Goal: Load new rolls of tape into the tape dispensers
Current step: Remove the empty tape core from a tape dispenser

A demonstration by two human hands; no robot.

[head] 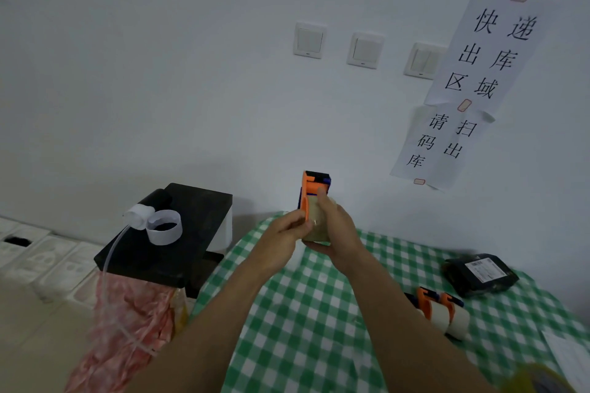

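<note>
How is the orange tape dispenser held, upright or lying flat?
Upright: the tape dispenser stands on end, black end uppermost, gripped by the left hand and right hand.

dispenser (311,188): orange and blue plastic, matt
tape roll (319,223): beige, translucent film, slight sheen
tablecloth (319,313): green-white checked cloth, matt
parcel (482,274): black plastic film, glossy
signs (488,51): white paper
switches (365,50): white plastic, smooth

Left hand (280,244), right hand (336,228), raised close together, both curled
</note>
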